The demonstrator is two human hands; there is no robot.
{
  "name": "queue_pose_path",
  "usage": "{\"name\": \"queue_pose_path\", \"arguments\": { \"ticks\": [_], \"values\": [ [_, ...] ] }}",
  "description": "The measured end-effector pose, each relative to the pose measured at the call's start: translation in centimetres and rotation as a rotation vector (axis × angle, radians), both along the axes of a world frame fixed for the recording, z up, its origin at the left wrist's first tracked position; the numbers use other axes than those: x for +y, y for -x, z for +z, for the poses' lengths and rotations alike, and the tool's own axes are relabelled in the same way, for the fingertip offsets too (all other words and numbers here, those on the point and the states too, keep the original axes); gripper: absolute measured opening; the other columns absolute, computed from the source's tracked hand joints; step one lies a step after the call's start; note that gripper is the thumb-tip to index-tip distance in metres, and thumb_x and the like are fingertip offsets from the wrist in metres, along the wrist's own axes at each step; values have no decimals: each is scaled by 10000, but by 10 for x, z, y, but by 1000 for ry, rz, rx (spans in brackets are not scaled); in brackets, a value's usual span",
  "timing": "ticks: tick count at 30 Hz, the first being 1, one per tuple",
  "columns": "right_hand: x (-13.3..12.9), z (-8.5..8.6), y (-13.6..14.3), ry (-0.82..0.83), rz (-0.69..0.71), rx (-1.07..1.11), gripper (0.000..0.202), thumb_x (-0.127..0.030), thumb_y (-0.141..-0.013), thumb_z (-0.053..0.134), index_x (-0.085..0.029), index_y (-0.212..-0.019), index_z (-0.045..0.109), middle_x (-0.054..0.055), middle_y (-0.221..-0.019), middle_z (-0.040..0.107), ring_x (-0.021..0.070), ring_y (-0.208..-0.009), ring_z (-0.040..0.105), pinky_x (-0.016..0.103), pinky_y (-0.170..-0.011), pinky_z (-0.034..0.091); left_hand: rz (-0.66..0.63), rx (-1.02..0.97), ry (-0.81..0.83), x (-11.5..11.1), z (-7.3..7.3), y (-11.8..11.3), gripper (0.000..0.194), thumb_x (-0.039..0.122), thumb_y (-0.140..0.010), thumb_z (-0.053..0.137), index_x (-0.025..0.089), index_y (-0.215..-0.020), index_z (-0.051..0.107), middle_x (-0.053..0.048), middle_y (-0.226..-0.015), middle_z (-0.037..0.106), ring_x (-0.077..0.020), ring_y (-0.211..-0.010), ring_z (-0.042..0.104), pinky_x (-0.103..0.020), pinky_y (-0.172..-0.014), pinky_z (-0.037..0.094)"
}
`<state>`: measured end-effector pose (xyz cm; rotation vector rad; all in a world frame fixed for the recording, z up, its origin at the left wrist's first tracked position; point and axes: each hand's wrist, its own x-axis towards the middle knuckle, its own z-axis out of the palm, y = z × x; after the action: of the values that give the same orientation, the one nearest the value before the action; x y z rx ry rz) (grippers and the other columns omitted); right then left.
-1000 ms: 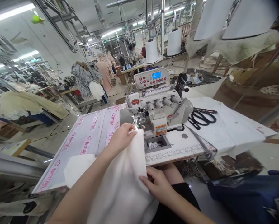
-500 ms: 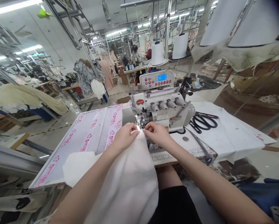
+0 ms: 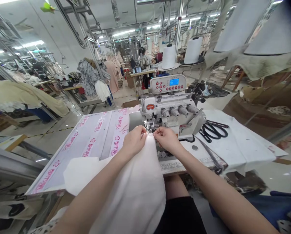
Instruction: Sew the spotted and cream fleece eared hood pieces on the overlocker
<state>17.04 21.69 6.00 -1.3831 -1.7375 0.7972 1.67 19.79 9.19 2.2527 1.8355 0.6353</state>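
**White cloth (image 3: 138, 191) pinched at sewing machine (image 3: 170, 110), 2 hands on edge**

Head cam only, my view fwd & down. L hand (image 3: 135, 139): thumb + fingertips pinching top edge of cloth, left side, just below the needle area. R hand (image 3: 167, 139): pinching same edge at its right end, fingers curled. Hands near each other, narrow strip of cloth showing btwn. Can't tell from here if edge is under the presser foot; fingers & glare hide it.

Cloth runs from machine front down over table edge twd lap, btwn forearms, partly covering black shorts (image 3: 182, 216). White piece (image 3: 82, 172) lies on table left of L forearm; can't tell if same cloth.

Machine: control panel (image 3: 168, 84) on top, blue screen lit. Table (image 3: 87, 138) left of it has pink-print cover. Ruler strip (image 3: 173, 166) along front edge, R forearm above. Black scissors (image 3: 213, 130) right of machine, on white sheet (image 3: 238, 139). Thread cones (image 3: 169, 57) behind.
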Motion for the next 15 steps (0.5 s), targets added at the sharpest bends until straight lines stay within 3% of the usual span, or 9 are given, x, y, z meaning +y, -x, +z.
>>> {"name": "queue_pose_path", "arguments": {
  "ticks": [15],
  "values": [
    [-6,-3,16,-182,-241,-240,112,-201,-781,448,-169,-749,550,11,-561,552,150,-533,498,230,-504,265,43,-36,37,17,2,-3,53,203,-753,430,204,-787,472,-4,-782,602,-179,-728,557,-273,-591,333]
  ]
}}
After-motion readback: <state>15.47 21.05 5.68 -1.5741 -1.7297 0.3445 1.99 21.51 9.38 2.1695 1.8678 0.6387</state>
